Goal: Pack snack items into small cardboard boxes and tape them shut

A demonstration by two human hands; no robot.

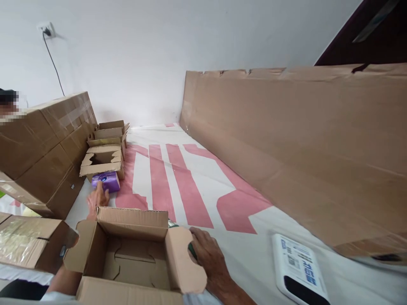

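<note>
An open, empty cardboard box (133,254) sits in front of me with its flaps up. My left hand (97,199) reaches past the box's far left corner and touches a small purple packet (106,181) lying on the table; its fingers look partly curled on the packet's near edge. My right hand (208,254) rests at the box's right flap, fingers closed around a dark green object that is mostly hidden behind the flap.
Small open cardboard boxes (103,163) line up beyond the purple packet. Large taped cartons (44,148) stack on the left. A tall cardboard sheet (302,148) stands along the right. A white device with a label (299,269) lies at lower right on the white-and-pink table cover (178,178).
</note>
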